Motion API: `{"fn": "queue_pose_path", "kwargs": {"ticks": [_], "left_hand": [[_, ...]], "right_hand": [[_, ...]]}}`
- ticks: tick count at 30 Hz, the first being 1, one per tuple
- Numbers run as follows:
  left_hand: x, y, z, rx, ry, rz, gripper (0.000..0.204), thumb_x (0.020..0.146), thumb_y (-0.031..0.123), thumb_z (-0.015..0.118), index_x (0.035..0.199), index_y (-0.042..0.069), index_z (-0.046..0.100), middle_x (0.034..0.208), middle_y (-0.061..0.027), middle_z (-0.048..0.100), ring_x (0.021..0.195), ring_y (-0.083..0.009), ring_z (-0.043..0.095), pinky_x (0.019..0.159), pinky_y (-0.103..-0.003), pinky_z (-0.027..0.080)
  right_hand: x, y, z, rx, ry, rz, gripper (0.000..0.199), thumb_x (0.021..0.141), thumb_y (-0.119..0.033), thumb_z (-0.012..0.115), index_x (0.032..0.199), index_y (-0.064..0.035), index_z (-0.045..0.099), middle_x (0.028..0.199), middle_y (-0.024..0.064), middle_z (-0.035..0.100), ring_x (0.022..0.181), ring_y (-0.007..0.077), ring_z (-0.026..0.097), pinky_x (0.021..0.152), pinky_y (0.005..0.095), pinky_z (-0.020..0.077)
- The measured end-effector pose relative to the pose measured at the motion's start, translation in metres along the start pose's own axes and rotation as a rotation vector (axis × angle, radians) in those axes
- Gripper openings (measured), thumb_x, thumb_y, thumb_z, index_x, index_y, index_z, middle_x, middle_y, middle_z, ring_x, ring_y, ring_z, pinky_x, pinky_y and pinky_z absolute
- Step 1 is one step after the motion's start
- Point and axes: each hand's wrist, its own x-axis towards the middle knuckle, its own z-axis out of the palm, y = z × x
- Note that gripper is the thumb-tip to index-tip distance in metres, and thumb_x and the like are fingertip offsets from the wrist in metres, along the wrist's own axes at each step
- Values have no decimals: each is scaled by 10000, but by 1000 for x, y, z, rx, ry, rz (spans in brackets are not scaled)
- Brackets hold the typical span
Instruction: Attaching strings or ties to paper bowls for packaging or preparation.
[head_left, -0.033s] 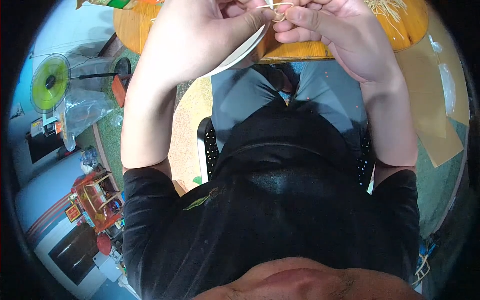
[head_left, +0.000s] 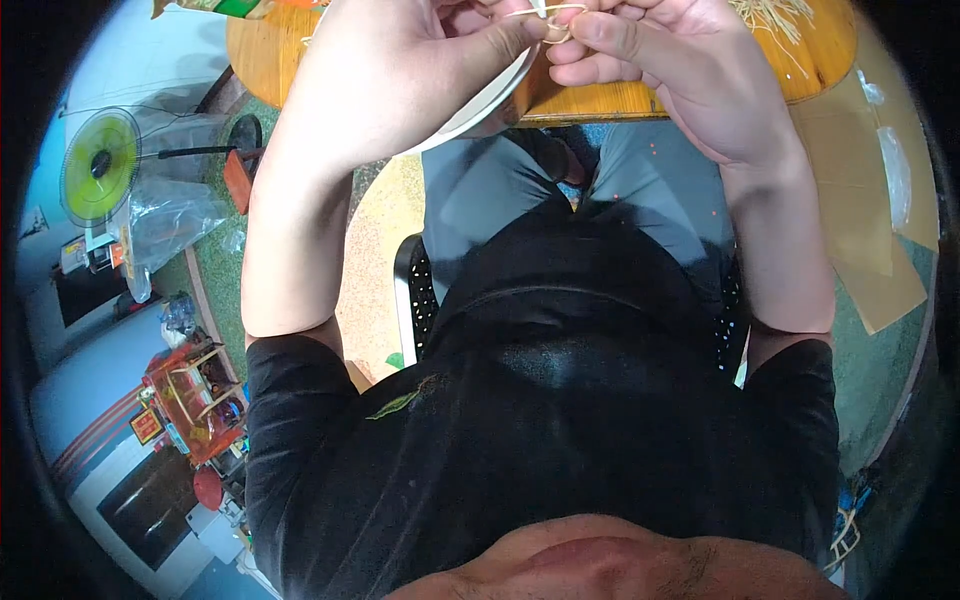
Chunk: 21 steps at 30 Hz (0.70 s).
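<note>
Pale straw strand (head_left: 556, 12) pinched between left hand (head_left: 400, 80) and right hand (head_left: 670, 75).

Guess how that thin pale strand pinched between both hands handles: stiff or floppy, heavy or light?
Probably floppy: the strand curves in a loop between the left hand and right hand. Likely very light, since fingertip pinches alone hold it. It looks thin, so it may snap or slip; its surface is too small to judge.
</note>
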Motion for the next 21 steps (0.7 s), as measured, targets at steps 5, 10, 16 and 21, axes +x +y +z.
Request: {"fn": "queue_pose_path", "kwargs": {"ticks": [5,10,16,21], "left_hand": [[1,0,3,130,-10,174,78,932,30,704,883,6,648,806,-2,627,735,-74,555,675,-241,478],[0,-7,1,110,-18,227,59,931,9,681,897,1,634,804,-6,614,733,-79,548,669,-247,473],[-1,-1,0,126,-28,238,17,934,2,665,943,1,651,816,-7,633,743,-82,568,672,-254,484],[-3,-1,0,77,-84,295,62,948,6,664,1007,-6,678,853,-11,658,763,-86,590,689,-252,495]], "right_hand": [[32,38,-17,224,-470,-670,155,986,-44,671,1094,67,672,977,115,740,867,144,726,794,249,594],[-2,6,6,-179,92,-132,101,911,26,713,1005,63,715,897,95,740,794,107,698,698,231,566],[-8,1,27,-822,377,-548,117,808,43,773,918,20,743,807,96,722,683,125,668,595,245,517],[-13,30,29,-817,539,-730,282,799,-94,804,1046,19,727,963,169,715,859,235,703,714,327,566]]}}
